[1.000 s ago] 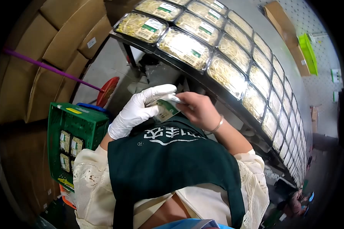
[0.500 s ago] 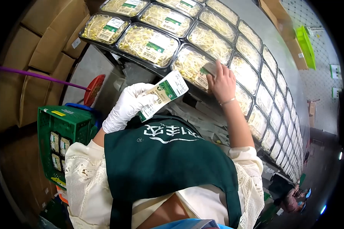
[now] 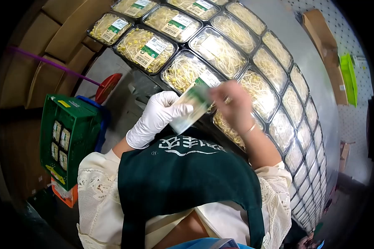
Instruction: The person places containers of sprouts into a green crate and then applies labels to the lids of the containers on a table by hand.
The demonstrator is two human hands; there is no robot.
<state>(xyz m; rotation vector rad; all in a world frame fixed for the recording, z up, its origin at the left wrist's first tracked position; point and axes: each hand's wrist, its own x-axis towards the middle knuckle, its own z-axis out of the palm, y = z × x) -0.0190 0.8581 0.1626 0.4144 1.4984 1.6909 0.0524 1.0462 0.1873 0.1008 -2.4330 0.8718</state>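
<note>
My left hand [image 3: 160, 116], in a white glove, pinches a stack of green and cream labels [image 3: 192, 106] in front of the apron. My bare right hand [image 3: 233, 103] is at the upper end of the stack, its fingers curled and blurred; whether a label is between them is hidden. Just beyond the hands lies a clear-lidded black tray of bean sprouts [image 3: 180, 71] with a label [image 3: 208, 78] on it. Further left, another sprout tray [image 3: 138, 45] bears a label [image 3: 150, 52]. The tray [image 3: 224, 124] beneath my right wrist is partly covered.
Rows of sprout trays [image 3: 293, 103] run along the metal table [image 3: 280, 25] to the right. At the left are cardboard boxes [image 3: 41, 37], a red dustpan [image 3: 108, 88] with a purple handle, and a green crate [image 3: 77, 128] holding packs. A bright green bin [image 3: 349, 79] is at the far right.
My right hand has come off the sprout tray and back to the label stack, and a label now lies on that tray. The view has shifted, with the trays further left.
</note>
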